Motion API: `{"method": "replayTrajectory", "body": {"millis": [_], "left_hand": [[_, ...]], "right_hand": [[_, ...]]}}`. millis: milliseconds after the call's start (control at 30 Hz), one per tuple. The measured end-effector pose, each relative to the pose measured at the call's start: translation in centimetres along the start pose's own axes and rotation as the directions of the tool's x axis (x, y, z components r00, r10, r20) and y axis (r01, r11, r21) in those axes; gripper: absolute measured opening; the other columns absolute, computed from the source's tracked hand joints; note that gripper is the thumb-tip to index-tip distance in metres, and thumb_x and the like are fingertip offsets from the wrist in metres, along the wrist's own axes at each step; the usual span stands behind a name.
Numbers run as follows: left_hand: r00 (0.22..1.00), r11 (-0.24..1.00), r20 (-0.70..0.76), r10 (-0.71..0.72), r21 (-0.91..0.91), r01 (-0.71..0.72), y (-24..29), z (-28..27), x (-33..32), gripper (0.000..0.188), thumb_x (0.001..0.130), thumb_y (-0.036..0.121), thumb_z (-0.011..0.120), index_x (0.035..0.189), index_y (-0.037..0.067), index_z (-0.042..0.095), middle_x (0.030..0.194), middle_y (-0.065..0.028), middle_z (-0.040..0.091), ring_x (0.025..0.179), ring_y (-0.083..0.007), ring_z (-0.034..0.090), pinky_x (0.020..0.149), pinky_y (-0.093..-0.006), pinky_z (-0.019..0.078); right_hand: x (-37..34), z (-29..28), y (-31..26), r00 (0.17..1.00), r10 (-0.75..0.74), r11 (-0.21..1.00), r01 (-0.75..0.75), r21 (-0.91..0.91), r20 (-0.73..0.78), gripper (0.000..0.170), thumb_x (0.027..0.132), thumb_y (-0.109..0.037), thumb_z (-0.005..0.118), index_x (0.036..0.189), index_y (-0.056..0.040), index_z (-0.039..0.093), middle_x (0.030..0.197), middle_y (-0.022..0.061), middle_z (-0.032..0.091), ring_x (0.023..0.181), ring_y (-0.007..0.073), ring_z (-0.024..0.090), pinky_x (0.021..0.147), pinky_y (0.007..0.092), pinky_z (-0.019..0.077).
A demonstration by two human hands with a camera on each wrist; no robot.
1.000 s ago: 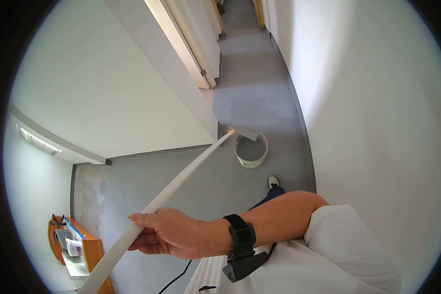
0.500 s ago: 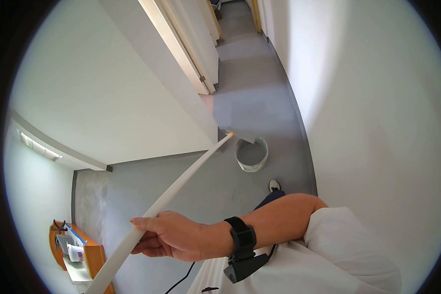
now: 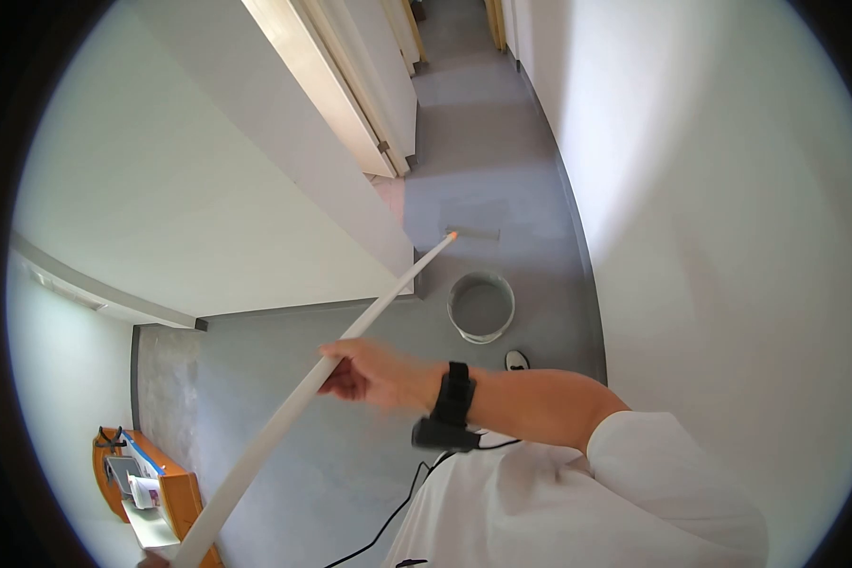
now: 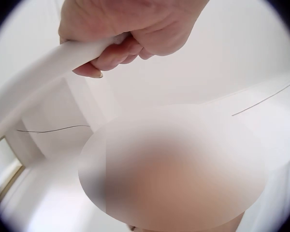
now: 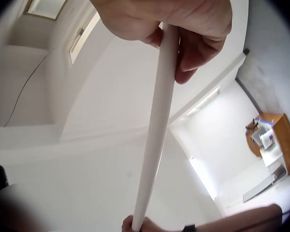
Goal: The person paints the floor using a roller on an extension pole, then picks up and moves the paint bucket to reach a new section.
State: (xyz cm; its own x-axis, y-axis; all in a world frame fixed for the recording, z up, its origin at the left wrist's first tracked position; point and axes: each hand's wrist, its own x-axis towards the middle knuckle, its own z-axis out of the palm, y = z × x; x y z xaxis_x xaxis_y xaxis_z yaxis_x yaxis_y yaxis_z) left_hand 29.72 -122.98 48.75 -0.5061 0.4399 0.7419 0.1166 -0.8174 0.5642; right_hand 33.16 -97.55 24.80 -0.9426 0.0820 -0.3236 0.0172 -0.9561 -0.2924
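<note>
Head view: off comes your roller [image 3: 478,234] from the bucket [image 3: 481,338], now apparently down on the floor [image 3: 540,275] beyond, nearer its left edge, so spreading the grey coat looks under way. Your right hand [image 3: 364,372] and left hand [image 4: 125,26] both have fingers curled round the white pole [image 3: 267,445].

Head view: bright, diffuse light; soft-edged bright patch on the smooth white wall [image 3: 729,284] at right. My bare right hand [image 3: 374,374] motion-blurred. Left-wrist view: pale, washed out, lower middle lost to heavy blur. All three views: fisheye curvature, dark corners.
</note>
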Motion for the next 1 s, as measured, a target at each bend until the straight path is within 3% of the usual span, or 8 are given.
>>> {"method": "replayTrajectory", "body": {"millis": [100, 167, 200, 267, 400, 800, 867, 1000], "left_hand": [[0.964, 0.993, -0.256, 0.078, 0.1, -0.054, -13.3, -0.3, -0.5, 0.049, 0.097, 0.038, 0.055, 0.061, 0.014, 0.033, 0.052, 0.0039, 0.028, 0.046, -0.0112, 0.028, 0.056, -0.0336, 0.0323], [0.996, 0.996, -0.022, -0.084, 0.027, 0.084, -19.7, -4.3, -2.6, 0.033, 0.103, 0.027, 0.037, 0.09, 0.002, 0.054, 0.078, -0.0092, 0.058, 0.072, -0.0242, 0.056, 0.098, -0.052, 0.0408], [0.933, 0.946, -0.361, 0.003, 0.304, 0.114, -24.1, -1.6, -3.4, 0.032, 0.103, 0.026, 0.036, 0.085, 0.004, 0.052, 0.072, -0.0062, 0.05, 0.07, -0.0278, 0.051, 0.097, -0.0546, 0.0381], [0.976, 0.862, -0.193, -0.097, 0.474, 0.179, -31.5, -0.4, -1.9, 0.041, 0.1, 0.04, 0.045, 0.069, 0.017, 0.03, 0.048, 0.0037, 0.028, 0.051, -0.0116, 0.036, 0.072, -0.0383, 0.0416], [0.93, 0.792, -0.148, -0.338, 0.489, 0.366, -40.8, -0.2, -0.2, 0.036, 0.1, 0.03, 0.042, 0.069, 0.013, 0.035, 0.057, -0.0035, 0.039, 0.06, -0.0214, 0.043, 0.082, -0.048, 0.042], [0.725, 0.535, -0.038, -0.688, 0.648, 0.542, -48.1, -7.0, 3.8, 0.037, 0.089, 0.03, 0.061, 0.063, 0.005, 0.049, 0.062, -0.005, 0.053, 0.066, -0.0199, 0.058, 0.101, -0.0546, 0.0414], [0.746, 0.564, 0.072, -0.662, 0.703, 0.432, -50.0, -8.1, 4.2, 0.028, 0.09, 0.021, 0.058, 0.069, 0.004, 0.052, 0.066, -0.006, 0.054, 0.068, -0.0196, 0.057, 0.102, -0.0533, 0.0406], [0.728, 0.489, -0.02, -0.685, 0.728, 0.481, -54.1, -13.6, 3.7, 0.018, 0.095, 0.011, 0.052, 0.08, 0.001, 0.054, 0.071, -0.007, 0.054, 0.066, -0.0168, 0.051, 0.09, -0.0427, 0.0492]], "right_hand": [[6.3, -7.9, -7.1, 0.992, -0.047, 0.999, 0.05, 0.019, -0.12, 0.019, 0.093, -0.024, 0.06, 0.089, -0.0056, 0.057, 0.087, 0.0106, 0.067, 0.078, 0.0184, 0.067, 0.06, 0.0241, 0.053], [10.1, -13.5, -11.5, 0.979, -0.067, 0.997, 0.075, 0.033, -0.193, 0.019, 0.093, -0.024, 0.06, 0.087, -0.0062, 0.056, 0.085, 0.0101, 0.067, 0.077, 0.0182, 0.067, 0.061, 0.025, 0.053], [11.7, -16.6, -13.6, 0.973, -0.065, 0.995, 0.079, 0.058, -0.22, 0.017, 0.093, -0.022, 0.058, 0.087, -0.0064, 0.055, 0.083, 0.0097, 0.066, 0.078, 0.0181, 0.066, 0.062, 0.0259, 0.0529], [14.2, -21.3, -17.4, 0.968, -0.049, 0.993, 0.073, 0.089, -0.245, 0.016, 0.094, -0.02, 0.057, 0.087, -0.0066, 0.054, 0.082, 0.0094, 0.065, 0.078, 0.0181, 0.066, 0.063, 0.0268, 0.0528], [17.6, -26.4, -23.4, 0.954, -0.025, 0.994, 0.055, 0.093, -0.298, 0.011, 0.097, -0.016, 0.049, 0.093, -0.0062, 0.053, 0.084, 0.0106, 0.066, 0.081, 0.0194, 0.066, 0.066, 0.0289, 0.0528], [18.9, -30.8, -28.4, 0.936, 0.181, 0.952, -0.244, -0.184, -0.303, 0.02, 0.094, -0.022, 0.059, 0.103, -0.0053, 0.058, 0.101, 0.0113, 0.063, 0.086, 0.0237, 0.067, 0.07, 0.0306, 0.0529], [18.0, -35.4, -27.0, 0.992, -0.041, 0.899, -0.017, -0.438, -0.122, 0.035, 0.094, -0.023, 0.059, 0.12, -0.0013, 0.053, 0.118, 0.0183, 0.059, 0.096, 0.0244, 0.065, 0.084, 0.0341, 0.0553], [11.8, -35.9, -23.7, 0.867, -0.252, 0.964, 0.184, -0.194, -0.43, 0.029, 0.095, -0.024, 0.056, 0.117, -0.0036, 0.053, 0.107, 0.0155, 0.062, 0.095, 0.029, 0.065, 0.082, 0.0347, 0.0527]]}}
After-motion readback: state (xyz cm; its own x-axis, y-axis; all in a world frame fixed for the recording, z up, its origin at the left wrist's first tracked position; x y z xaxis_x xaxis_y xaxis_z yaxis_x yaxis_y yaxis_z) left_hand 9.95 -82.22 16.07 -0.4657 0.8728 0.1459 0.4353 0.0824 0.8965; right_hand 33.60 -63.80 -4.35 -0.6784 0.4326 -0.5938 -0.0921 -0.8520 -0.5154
